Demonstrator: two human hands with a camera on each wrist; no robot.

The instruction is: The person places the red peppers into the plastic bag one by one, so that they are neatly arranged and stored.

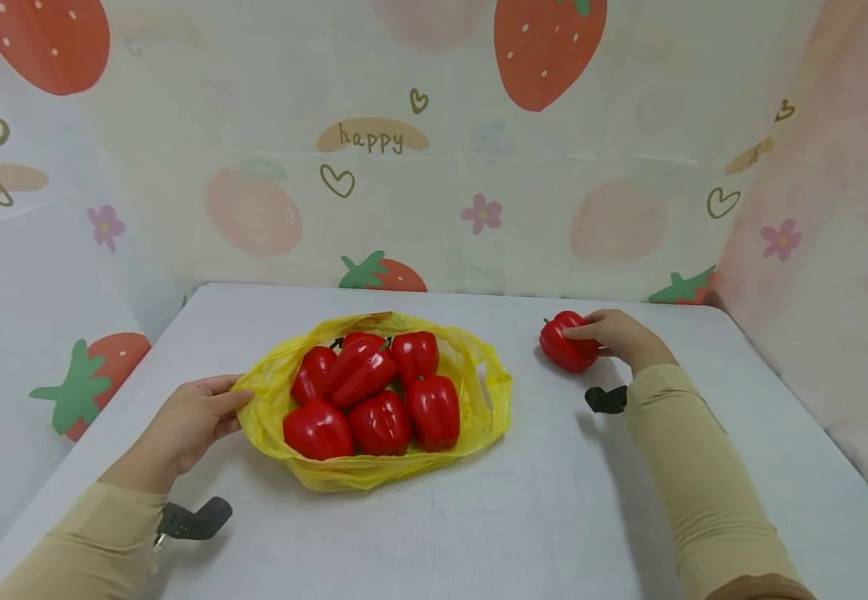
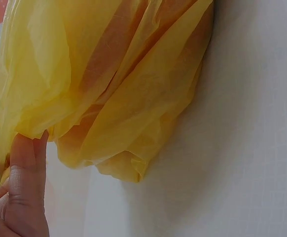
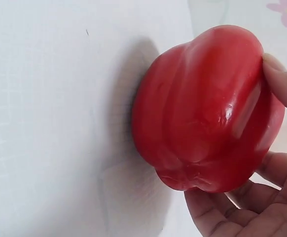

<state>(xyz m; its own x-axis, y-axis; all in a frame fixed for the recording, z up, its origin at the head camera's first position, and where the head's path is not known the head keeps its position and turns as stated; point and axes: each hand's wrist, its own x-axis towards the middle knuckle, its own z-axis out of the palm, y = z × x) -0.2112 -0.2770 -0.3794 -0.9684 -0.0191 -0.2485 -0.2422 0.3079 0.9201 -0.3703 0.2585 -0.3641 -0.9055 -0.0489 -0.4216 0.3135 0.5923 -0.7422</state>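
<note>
A yellow plastic bag point(image 1: 488, 433) lies on the table with its mouth spread wide, and several red bell peppers point(image 1: 360, 372) fill it. At the bag's left rim my left hand point(image 1: 192, 421) pinches the plastic between thumb and fingers; the left wrist view shows the fingers against the thin yellow film point(image 2: 148, 108). Off to the right of the bag, my right hand point(image 1: 620, 335) grips one red bell pepper point(image 1: 565, 343). In the right wrist view that bell pepper point(image 3: 202, 108) is held by thumb and fingers, close to the tabletop with its shadow beside it.
The white table point(image 1: 524, 533) has its far edge against a curtain point(image 1: 479, 158) printed with strawberries and hearts. Similar curtains stand at left and right. A black wrist mount point(image 1: 196, 518) sticks out from the left sleeve, another mount point(image 1: 605, 400) from the right.
</note>
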